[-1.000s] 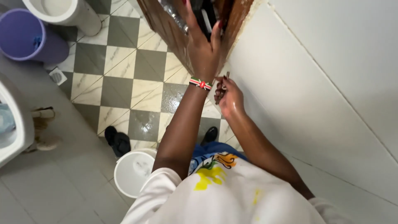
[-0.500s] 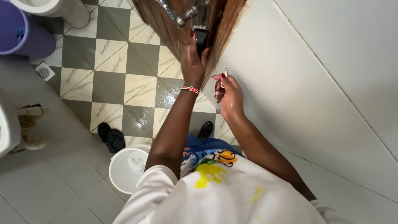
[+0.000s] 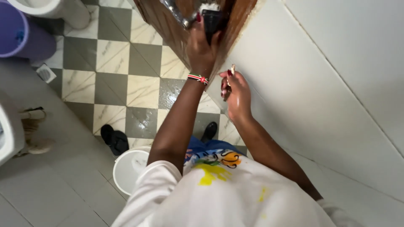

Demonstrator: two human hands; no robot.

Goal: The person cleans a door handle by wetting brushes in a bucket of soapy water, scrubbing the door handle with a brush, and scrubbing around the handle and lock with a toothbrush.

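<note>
Nearest the camera, the person's white shirt with yellow splashes [image 3: 219, 197] is filling the bottom of the view, and both bare arms are reaching away from it toward the brown wooden door [image 3: 168, 21].

Short of the door, the right hand [image 3: 236, 94] is hovering by the white tiled wall [image 3: 320, 84], its fingers curled together around a small pale thing [image 3: 232, 68] that is poking up beyond the fingertips; what it is cannot be told.

Farther on, the left hand [image 3: 201, 44], with a striped bracelet [image 3: 198, 78] at the wrist, is pressing against the door's edge, fingers wrapped and clamped on a dark brush-like tool [image 3: 211, 19] with pale bristles at the top. The tool's long axis is running along the door edge, away from the viewer, just right of the metal door handle [image 3: 176, 14]. The left hand is the nearer one to the door; the right is lying below and to the right of it, apart from the wood.

Left of the door, a white bucket [image 3: 128, 168] is standing on the checkered floor [image 3: 113, 80].
</note>
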